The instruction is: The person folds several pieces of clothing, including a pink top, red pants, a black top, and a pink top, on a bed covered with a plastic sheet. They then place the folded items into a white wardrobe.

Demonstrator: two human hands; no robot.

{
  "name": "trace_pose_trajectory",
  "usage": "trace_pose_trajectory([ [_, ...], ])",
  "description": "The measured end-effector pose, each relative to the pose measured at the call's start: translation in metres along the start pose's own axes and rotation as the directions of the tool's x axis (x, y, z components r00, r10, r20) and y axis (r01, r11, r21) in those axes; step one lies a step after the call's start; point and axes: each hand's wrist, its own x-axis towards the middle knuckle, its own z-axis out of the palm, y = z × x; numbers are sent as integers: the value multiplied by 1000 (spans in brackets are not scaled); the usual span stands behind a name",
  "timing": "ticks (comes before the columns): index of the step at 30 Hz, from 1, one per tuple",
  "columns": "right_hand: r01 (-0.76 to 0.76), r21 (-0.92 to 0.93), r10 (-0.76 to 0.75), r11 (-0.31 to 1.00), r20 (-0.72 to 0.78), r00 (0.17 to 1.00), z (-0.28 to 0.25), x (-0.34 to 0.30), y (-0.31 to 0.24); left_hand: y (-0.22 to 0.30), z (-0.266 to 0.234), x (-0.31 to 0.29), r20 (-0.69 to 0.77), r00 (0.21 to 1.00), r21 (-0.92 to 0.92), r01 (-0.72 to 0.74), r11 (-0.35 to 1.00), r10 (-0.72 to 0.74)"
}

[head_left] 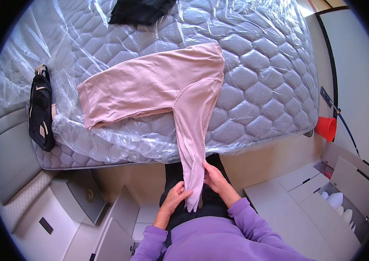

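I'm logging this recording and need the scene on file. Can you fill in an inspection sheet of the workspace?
Surface: quilted grey mattress wrapped in clear, crinkled plastic film.
Job's things: pink long-sleeved top spread flat on the mattress; one sleeve hangs over the near edge.
Clutter: black bag with tan trim at the mattress's left edge; dark garment at the far edge.
Grippers: left hand and right hand both grip the sleeve near its cuff.
Cables: dark cord running down the right wall.
Surroundings: red cup-like thing by the right wall; pale cabinets below, with an open drawer holding white items.
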Motion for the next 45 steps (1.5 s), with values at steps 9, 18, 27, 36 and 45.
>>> trace_pose_trajectory([
  [9,-15,-258,-13,966,-105,994,9,-38,1,-13,8,-4,-7,1000,14,-17,1000,17],
  [18,149,-118,-149,982,6,989,4,-53,-14,-25,-2,0,-228,939,290,-187,938,258],
  [27,105,126,-112,986,54,992,2,-63,-29,8,-5,-14,-286,731,524,-422,740,620],
  [36,102,-338,-141,936,-93,986,-10,-57,-20,-2,-27,-20,-336,860,213,-329,920,385],
  [45,295,-649,-440,701,-69,896,-11,-59,-26,-29,-44,-8,-350,874,106,-320,942,336],
])
